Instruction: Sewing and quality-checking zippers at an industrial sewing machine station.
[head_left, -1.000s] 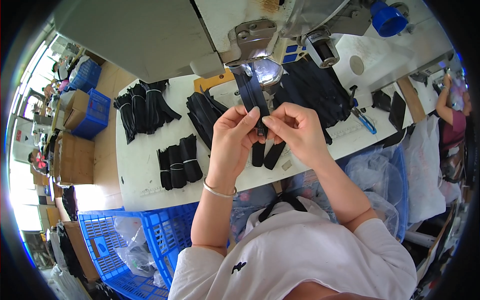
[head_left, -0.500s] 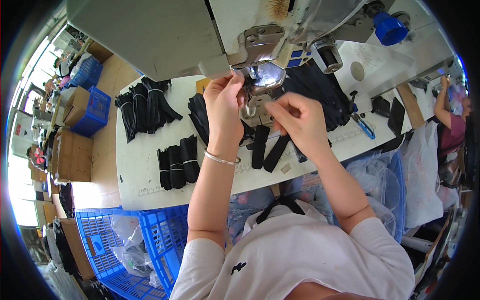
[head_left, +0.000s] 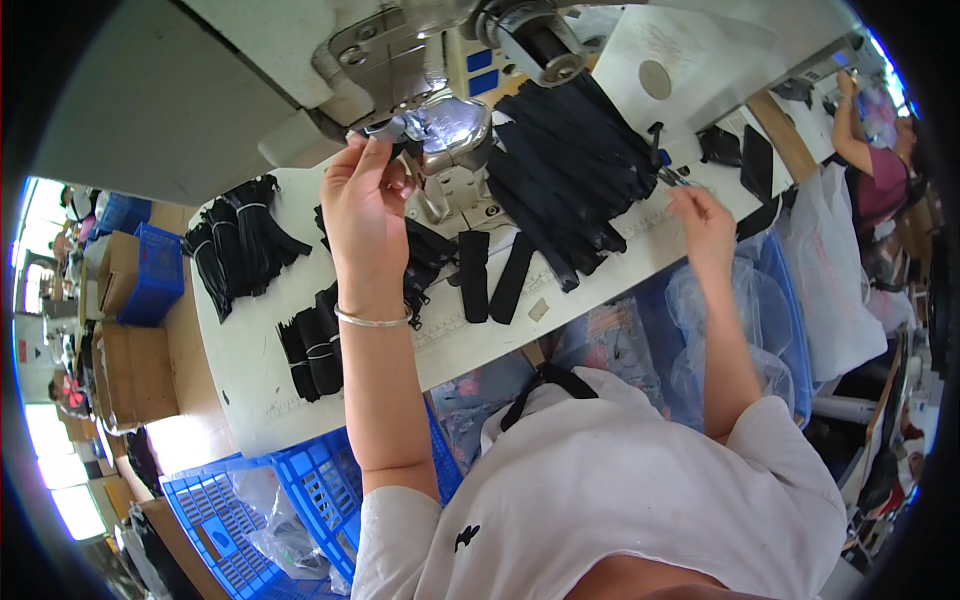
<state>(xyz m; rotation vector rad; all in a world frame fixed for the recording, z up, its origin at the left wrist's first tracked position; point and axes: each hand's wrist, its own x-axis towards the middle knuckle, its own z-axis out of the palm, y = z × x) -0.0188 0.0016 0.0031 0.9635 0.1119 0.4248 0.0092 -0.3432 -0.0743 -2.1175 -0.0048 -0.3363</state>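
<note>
My left hand (head_left: 368, 210), with a bangle at its wrist, is raised to the sewing machine head (head_left: 390, 70). Its thumb and fingertips are pinched beside the presser area, and whatever lies between them is hidden. Out at the right of the table, my right hand (head_left: 705, 235) has its fingers closed at the blue-handled thread snips (head_left: 675, 178). The hand covers most of the snips' handle. Between the hands lies a spread of black zippers (head_left: 570, 170). Two short black strips (head_left: 473, 277) rest in front of the machine's needle plate (head_left: 462, 200).
Tied bundles of black zippers (head_left: 240, 240) lie on the white table (head_left: 250, 370) at the left. A blue crate (head_left: 320, 490) with clear plastic stands below the left edge. A blue bin (head_left: 790, 320) holds plastic at the right. Another person (head_left: 880, 160) is at the far right.
My right hand has moved from beside the machine's needle area out to the right, to the snips. My left hand stays at the machine head. The whole view has shifted.
</note>
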